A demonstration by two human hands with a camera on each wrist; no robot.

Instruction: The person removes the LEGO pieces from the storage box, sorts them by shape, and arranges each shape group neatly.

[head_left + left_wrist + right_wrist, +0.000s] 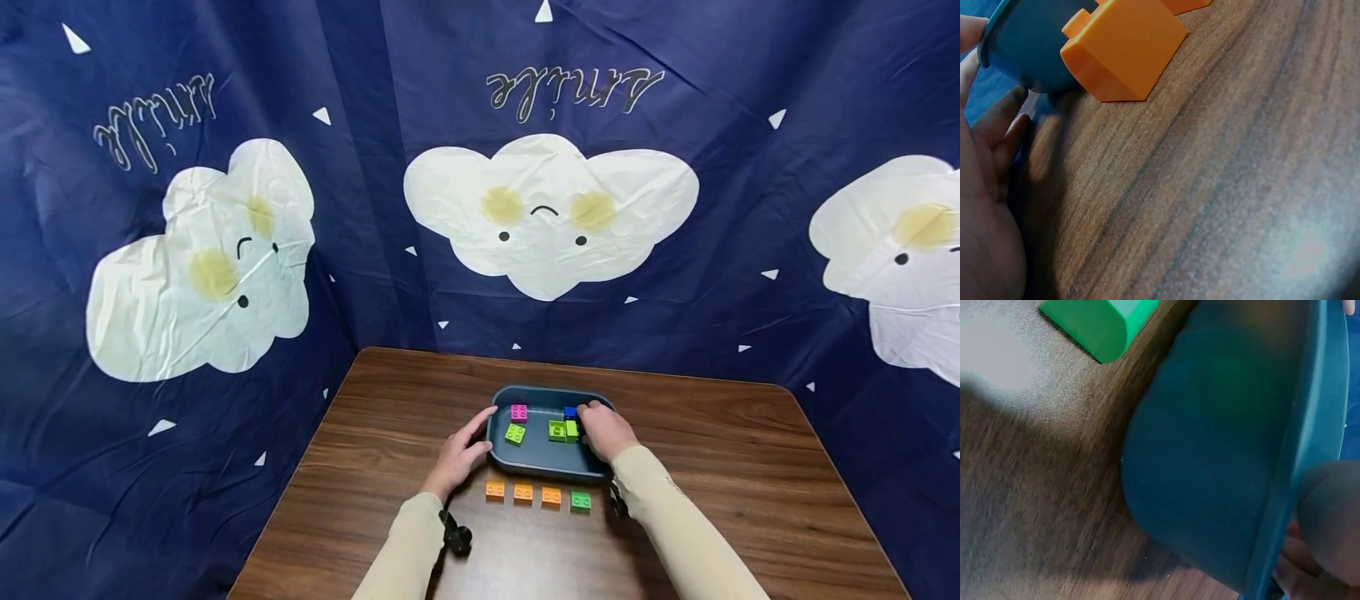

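Observation:
A dark blue-green tray (536, 477) lies on the table with toy bricks inside. My left hand (455, 458) touches its left end with fingers and thumb extended; the left wrist view shows the fingers (1000, 119) against the tray wall. My right hand (606, 431) reaches over the right end into the tray. Its fingertips are at a blue brick (571, 412), close to a lime brick (572, 431); whether they pinch anything is hidden. Another lime brick (557, 430) sits alongside. Toward the tray's left are a pink brick (519, 412) and a lime brick (515, 433).
In front of the tray runs a row of bricks: an orange brick (495, 491), a second orange brick (523, 494), a third orange brick (551, 497) and a green brick (581, 501). The wooden table (720, 467) backs onto a navy curtain (375, 275) with clouds.

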